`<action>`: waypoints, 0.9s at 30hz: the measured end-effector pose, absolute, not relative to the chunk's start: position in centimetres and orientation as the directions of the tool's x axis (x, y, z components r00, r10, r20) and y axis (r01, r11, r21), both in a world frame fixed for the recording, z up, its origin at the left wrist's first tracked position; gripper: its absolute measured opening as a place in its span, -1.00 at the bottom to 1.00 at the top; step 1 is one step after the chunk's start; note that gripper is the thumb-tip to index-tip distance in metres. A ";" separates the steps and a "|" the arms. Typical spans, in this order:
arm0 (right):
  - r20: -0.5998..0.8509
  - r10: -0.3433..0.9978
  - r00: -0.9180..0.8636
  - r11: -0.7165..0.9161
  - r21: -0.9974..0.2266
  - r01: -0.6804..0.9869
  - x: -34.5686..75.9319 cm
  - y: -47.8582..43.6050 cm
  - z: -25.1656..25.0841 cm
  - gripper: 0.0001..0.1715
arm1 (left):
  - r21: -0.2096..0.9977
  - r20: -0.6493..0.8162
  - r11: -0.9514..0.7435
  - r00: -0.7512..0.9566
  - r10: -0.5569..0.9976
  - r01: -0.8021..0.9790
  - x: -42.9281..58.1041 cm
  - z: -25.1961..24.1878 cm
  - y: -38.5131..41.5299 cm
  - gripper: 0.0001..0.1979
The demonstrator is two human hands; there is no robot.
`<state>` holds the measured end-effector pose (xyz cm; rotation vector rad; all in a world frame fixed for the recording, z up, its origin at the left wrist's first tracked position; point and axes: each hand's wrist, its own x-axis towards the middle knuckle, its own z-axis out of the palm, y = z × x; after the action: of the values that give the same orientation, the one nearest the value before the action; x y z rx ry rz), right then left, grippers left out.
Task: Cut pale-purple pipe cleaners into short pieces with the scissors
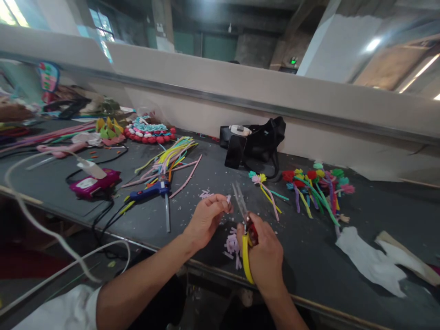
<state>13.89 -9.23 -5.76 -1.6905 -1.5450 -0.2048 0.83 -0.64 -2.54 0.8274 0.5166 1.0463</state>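
A blue glue gun [151, 190] is lying at 10 o'clock from the left hand [209, 216], which is pinching a small pink piece [228, 198] in its fingertips. Pink scraps [233, 245] are lying between the hands. The right hand [265, 256] is gripping yellow-handled scissors [244, 215], the blades standing parted and pointing toward 11 o'clock, just beside the piece.
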 end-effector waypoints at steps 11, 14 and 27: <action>0.473 0.859 0.196 0.026 -0.422 0.906 12.8 -9.6 -5.4 -0.61 | 0.716 -0.041 0.299 0.390 0.920 -0.631 1.0 -2.5 -1.1 -0.87; 0.471 0.859 0.201 0.037 -0.449 0.893 12.7 -9.6 -5.4 -0.60 | 0.709 -0.053 0.320 0.405 0.913 -0.629 1.3 -2.5 -1.5 -0.89; 0.431 0.876 0.218 0.090 -0.590 0.803 12.4 -9.5 -5.1 -0.61 | 0.700 -0.056 0.333 0.416 0.908 -0.632 1.7 -2.7 -2.1 -0.90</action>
<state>12.38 -9.48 -5.06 -1.7056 -1.5810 0.1174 1.68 -2.11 -2.74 0.6571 0.4874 1.0587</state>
